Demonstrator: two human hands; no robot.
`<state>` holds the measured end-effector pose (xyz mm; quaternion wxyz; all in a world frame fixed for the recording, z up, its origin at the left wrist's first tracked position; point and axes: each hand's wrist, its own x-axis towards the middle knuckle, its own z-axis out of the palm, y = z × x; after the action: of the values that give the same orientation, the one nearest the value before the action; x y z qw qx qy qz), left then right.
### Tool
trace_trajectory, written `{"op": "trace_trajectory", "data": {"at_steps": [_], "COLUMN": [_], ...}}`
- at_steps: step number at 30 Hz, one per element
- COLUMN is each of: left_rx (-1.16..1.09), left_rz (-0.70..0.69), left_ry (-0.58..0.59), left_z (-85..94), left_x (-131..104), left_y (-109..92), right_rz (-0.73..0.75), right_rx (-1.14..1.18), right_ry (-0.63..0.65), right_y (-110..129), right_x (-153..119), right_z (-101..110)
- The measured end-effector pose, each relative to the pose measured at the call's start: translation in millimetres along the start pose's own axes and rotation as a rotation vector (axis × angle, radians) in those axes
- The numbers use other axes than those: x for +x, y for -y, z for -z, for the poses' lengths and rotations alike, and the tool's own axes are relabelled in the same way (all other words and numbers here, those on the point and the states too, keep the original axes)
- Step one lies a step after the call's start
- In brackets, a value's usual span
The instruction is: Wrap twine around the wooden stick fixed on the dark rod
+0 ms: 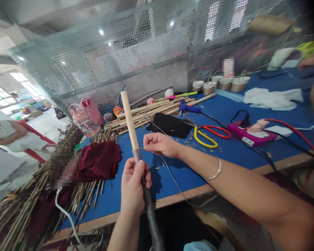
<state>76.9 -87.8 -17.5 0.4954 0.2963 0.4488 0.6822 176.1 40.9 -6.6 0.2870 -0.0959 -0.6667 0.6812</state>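
Observation:
My left hand [136,184] is wrapped round a long stick, thumb on its front. The stick's upper part is bare pale wood [130,122]; its lower part has a dark grey covering [151,212] that runs down past the table edge. Close beside the stick, just above the left hand, my right hand [161,144] has its fingertips pinched on a thin cord [170,170] that meets the stick where the grey part begins. The cord trails below the right hand toward the table's front edge.
On the blue table [143,134] lie pale sticks [151,115], a black cloth [170,124], scissors [205,141], a blue glue gun [189,107] and a magenta power strip [251,134]. A dark red cloth [99,160] and twigs [23,212] are at left. A person [15,136] is at far left.

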Motion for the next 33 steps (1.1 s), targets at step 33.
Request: {"op": "trace_trajectory", "data": {"at_steps": [33], "left_rx": [-0.084], "left_rz": [0.093], "left_ry": [0.143], "left_z": [12.4], "left_x": [-3.5], "left_y": [-4.8], "right_rz": [-0.006], "right_rx": [0.078], "right_ry": [0.044], "right_y": [-0.7], "right_x": [-1.0], "right_z": [-5.5]}}
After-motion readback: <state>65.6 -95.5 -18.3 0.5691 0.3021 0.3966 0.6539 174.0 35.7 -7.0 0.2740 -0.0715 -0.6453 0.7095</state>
